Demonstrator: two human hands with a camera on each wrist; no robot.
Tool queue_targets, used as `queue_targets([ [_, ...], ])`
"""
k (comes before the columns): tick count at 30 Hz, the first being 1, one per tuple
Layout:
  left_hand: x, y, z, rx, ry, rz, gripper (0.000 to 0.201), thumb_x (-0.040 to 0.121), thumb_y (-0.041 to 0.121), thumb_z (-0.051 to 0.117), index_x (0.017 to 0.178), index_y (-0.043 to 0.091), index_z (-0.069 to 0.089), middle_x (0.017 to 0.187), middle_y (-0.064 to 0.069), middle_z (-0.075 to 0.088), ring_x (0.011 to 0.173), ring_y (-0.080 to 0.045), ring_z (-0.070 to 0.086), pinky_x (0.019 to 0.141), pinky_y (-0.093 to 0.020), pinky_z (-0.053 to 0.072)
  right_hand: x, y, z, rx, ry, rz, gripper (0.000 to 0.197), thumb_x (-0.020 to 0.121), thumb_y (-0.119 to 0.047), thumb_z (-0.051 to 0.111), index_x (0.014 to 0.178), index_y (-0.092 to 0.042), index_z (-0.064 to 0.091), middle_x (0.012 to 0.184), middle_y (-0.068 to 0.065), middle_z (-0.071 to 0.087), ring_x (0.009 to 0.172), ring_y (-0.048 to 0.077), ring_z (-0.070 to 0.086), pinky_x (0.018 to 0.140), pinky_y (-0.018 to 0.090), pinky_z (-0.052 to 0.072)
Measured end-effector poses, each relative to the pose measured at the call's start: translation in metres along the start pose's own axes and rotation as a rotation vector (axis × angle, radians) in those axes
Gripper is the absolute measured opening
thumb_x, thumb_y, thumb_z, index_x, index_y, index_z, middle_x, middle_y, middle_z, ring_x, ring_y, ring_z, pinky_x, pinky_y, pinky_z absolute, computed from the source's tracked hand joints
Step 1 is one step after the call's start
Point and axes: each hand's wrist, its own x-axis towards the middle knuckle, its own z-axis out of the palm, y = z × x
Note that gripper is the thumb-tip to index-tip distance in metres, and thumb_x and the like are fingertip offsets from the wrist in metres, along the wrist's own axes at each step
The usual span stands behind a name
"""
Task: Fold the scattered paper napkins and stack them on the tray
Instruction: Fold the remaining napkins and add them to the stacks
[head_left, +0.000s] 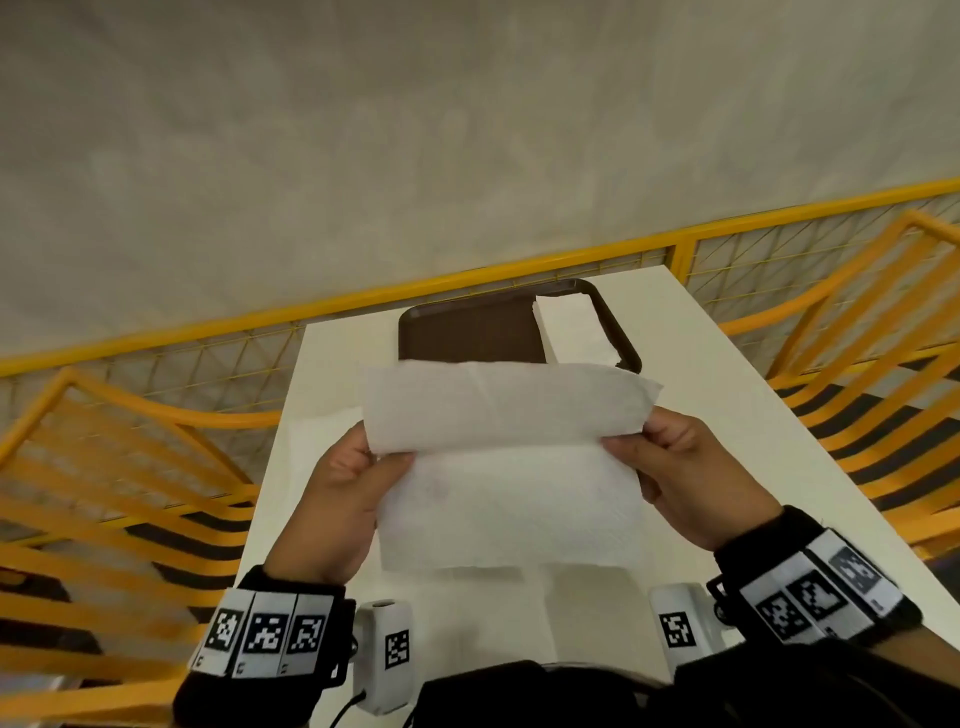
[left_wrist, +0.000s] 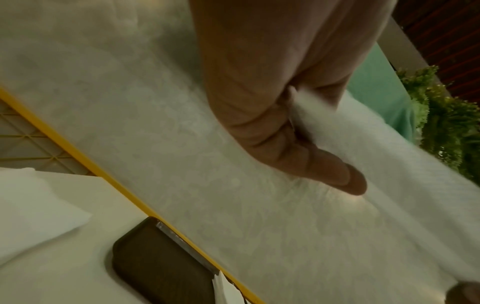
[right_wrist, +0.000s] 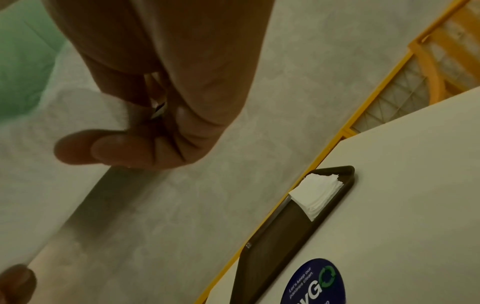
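- From the head view, the left hand and right hand each pinch a side of the paper napkin, held above the tabletop just short of the tray. To fold well, I'd match the edges before creasing.
- Folded napkins sit at the tray's right end; yellow chairs flank it.
- Left wrist view: the grip's thumb presses paper, and another napkin lies near the tray.
- Right wrist view: a blue sticker lies beside the tray; nothing blocks it.
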Motion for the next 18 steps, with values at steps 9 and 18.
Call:
queue_targets([
  [9, 0.004, -0.001, -0.025, -0.005, -0.105, -0.123, 0.014, 0.063, 0.017, 0.049, 0.06, 0.008, 0.059, 0.059, -0.03, 0.045, 0.065, -0.03, 0.046, 0.061, -0.032, 0.037, 0.007, -0.001, -0.014, -0.091, 0.011, -0.07, 0.021, 0.072, -0.029, 0.067, 0.071, -0.009, 0.074, 0.08, 0.037, 0.056, 0.068, 0.032, 0.051, 0.07, 0.031, 0.039],
  [18, 0.007, -0.03, -0.005, 0.957, -0.27, 0.233, 0.067, 0.073, 0.062, 0.059, 0.134, 0.039, 0.042, 0.134, 0.03, 0.04, 0.123, 0.013, 0.037, 0.1, -0.001, 0.027, 0.014, 0.002, 0.02, -1.154, -0.254, -0.702, 0.015, 0.085, -0.026, 0.056, 0.087, -0.021, 0.071, 0.088, -0.009, 0.071, 0.082, 0.003, 0.062, 0.08, 0.01, 0.046],
])
